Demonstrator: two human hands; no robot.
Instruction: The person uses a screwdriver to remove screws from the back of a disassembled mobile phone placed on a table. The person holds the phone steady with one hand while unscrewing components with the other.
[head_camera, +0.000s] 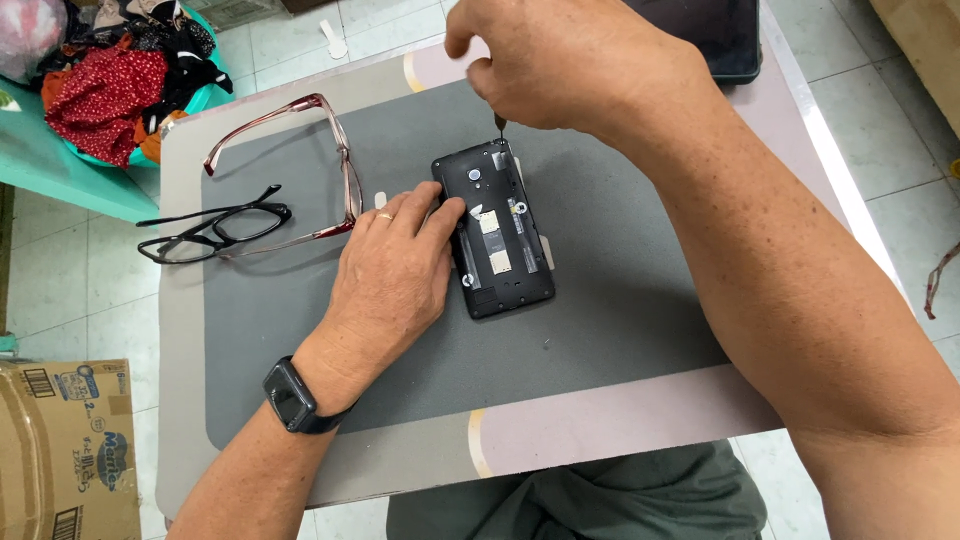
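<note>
Black phone (493, 232) – left hand (392, 278) fingers flat, steadying; right hand (560, 62) pinches screwdriver (499, 122) – tip on phone.

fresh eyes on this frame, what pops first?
The opened black phone lies back-up mid-mat, the left hand pressing its left edge. The right hand holds a small screwdriver tip-down at the phone's top end. Two pairs of glasses lie at the mat's left.

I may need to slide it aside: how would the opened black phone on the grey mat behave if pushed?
The phone lies flat, so it would likely slide stiffly, not tip or roll. The grey mat probably grips it somewhat. With its back cover off and inner parts exposed, it seems fragile; the left hand steadies it.
</note>
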